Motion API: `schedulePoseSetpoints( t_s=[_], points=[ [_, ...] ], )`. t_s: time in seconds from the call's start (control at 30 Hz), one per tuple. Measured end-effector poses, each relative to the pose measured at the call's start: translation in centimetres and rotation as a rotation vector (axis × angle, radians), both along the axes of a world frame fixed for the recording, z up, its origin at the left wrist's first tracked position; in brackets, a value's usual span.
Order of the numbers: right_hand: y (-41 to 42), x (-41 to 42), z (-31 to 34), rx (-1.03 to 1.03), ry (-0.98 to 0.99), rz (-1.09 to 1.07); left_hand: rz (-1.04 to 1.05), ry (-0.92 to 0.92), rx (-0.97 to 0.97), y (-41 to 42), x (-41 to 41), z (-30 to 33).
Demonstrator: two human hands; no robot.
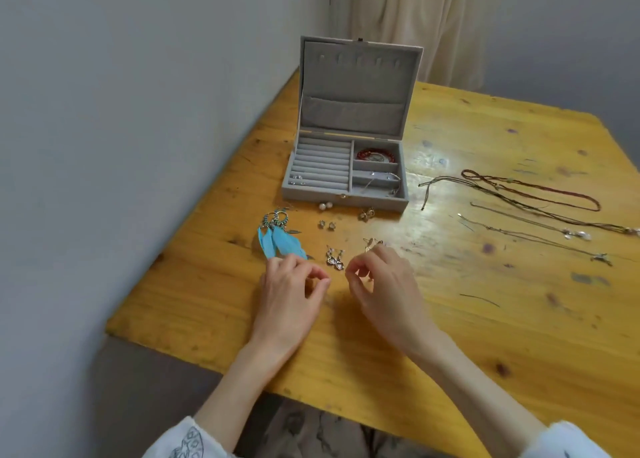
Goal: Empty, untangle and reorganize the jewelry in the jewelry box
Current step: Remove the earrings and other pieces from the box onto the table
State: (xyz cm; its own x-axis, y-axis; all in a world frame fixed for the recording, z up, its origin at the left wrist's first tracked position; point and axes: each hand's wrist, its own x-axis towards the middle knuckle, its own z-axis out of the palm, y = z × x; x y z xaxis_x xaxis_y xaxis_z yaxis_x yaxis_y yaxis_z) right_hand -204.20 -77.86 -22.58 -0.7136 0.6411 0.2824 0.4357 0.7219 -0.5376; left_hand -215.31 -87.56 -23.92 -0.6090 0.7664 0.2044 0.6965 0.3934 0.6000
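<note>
Over table (485,319), both hands pinched.

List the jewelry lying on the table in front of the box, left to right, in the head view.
Blue feather earrings → small stud pair → dangling silver earring pair → gold earrings → necklaces laid out far right.

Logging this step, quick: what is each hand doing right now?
Left hand: fingers pinched together above the table; anything held is too small to tell.
Right hand: fingers pinched too, by the gold earrings; a grip cannot be told.
</note>
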Motion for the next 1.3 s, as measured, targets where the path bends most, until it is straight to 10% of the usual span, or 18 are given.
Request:
schedulePoseSetpoints(
  t_s=[0.67, 1.0, 1.3],
  points=[
    [-1.2, 0.8, -1.6, 0.006, 0.068, -0.057, 0.028, 0.091, -0.024, -0.9, 0.7, -1.0],
    [0.7, -1.0, 0.7, -0.056, 0.184, -0.059, -0.041, -0.165, 0.107, 0.1, -2.0, 1.8],
    [8.6, -11.2, 3.8, -0.021, -0.021, 0.071, -0.02, 0.087, -0.043, 8.1, -13.9, 4.9]
  ],
)
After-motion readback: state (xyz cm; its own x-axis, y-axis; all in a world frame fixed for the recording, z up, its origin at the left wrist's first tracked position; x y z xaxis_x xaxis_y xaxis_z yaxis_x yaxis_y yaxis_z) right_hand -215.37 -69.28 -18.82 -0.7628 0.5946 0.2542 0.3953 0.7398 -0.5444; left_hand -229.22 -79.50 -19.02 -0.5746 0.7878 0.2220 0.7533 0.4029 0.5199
